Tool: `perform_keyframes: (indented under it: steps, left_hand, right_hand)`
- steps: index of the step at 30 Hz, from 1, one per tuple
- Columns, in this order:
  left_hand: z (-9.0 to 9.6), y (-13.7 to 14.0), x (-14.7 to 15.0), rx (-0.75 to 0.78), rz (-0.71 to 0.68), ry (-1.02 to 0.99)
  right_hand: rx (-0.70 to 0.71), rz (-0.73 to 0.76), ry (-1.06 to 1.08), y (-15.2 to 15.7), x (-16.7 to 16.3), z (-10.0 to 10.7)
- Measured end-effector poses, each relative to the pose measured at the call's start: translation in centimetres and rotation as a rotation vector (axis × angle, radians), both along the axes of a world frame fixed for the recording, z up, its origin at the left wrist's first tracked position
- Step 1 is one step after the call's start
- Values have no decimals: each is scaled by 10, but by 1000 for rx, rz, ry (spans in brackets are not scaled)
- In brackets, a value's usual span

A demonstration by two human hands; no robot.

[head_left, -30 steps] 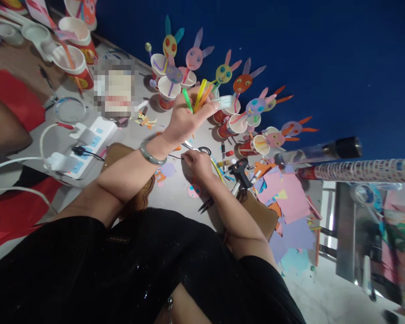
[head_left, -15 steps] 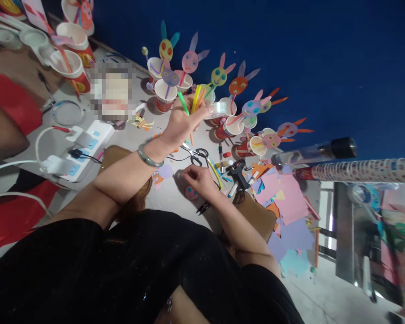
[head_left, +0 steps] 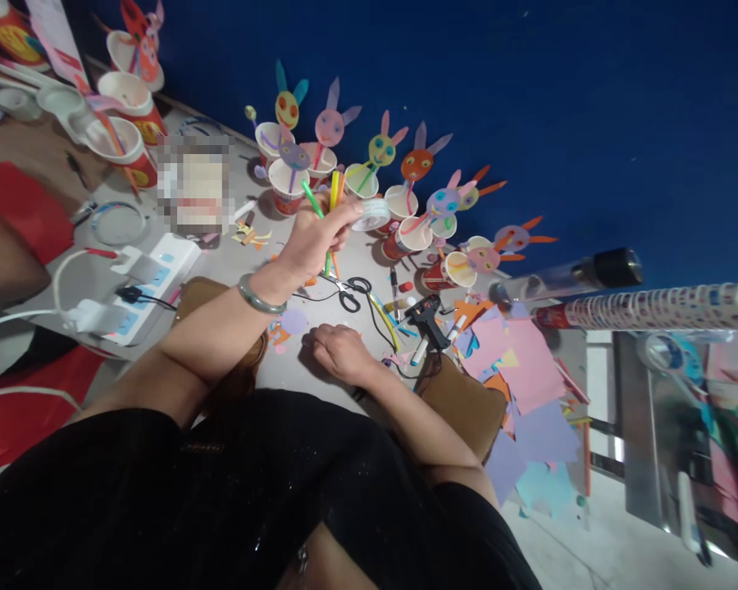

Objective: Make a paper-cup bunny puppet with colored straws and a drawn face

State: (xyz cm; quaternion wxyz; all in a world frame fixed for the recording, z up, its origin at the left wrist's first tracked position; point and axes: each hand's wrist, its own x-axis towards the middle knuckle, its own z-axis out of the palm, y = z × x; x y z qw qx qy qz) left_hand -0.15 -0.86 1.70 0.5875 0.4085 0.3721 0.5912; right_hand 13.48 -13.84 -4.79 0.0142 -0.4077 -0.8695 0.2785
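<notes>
My left hand (head_left: 312, 242), raised above the table with a bangle at its wrist, is closed around several coloured straws. A green straw (head_left: 312, 198), a yellow straw (head_left: 334, 188) and an orange straw (head_left: 341, 187) stick up from it. Between its thumb and fingers there is also a roll of clear tape (head_left: 372, 215). My right hand (head_left: 343, 354) rests low on the table with its fingers curled; whatever may be in or under them is hidden. Black-handled scissors (head_left: 350, 297) lie between the hands, and a lilac paper disc (head_left: 293, 321) is to the right hand's left.
Paper cups (head_left: 290, 184) with rabbit-faced paper figures line the blue wall. A black glue gun (head_left: 429, 319) and a stack of coloured paper (head_left: 522, 360) lie to the right. Left are a power strip (head_left: 153, 287) with cords and another person's arm (head_left: 12, 246). Stacked cups (head_left: 664, 310) extend rightward.
My right hand has lowered toward me, now covering the spot where a small pink disc with blue eyes lay. My left hand still holds the tape and straws, slightly lower in view.
</notes>
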Motion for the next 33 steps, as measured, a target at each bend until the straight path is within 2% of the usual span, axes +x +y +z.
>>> perform_keyframes:
  steps: [3,7,13,17,19,23,25,29,33]
  left_hand:
    - [1,0,0,-6,-9,22]
    - [0,-2,1,18,-21,7]
    - [3,-2,1,16,-16,-73]
    - [9,-4,1,-49,5,-60]
    - [12,-6,1,-68,9,-56]
    - [14,-7,1,-53,-1,-85]
    - [14,-7,1,-63,-3,-100]
    - [15,-7,0,-57,8,-119]
    - [16,-7,0,-84,7,-103]
  right_hand:
    - [-5,2,53,1,3,-4]
    - [-71,-4,289,6,11,-9]
    - [-166,-228,575,16,22,-8]
    - [-186,-386,562,21,28,-7]
    - [-182,-347,505,22,30,-8]
    - [-105,-82,342,18,29,-11]
    - [-31,1,283,14,25,-14]
    - [130,98,185,10,14,-23]
    - [231,164,93,6,4,-29]
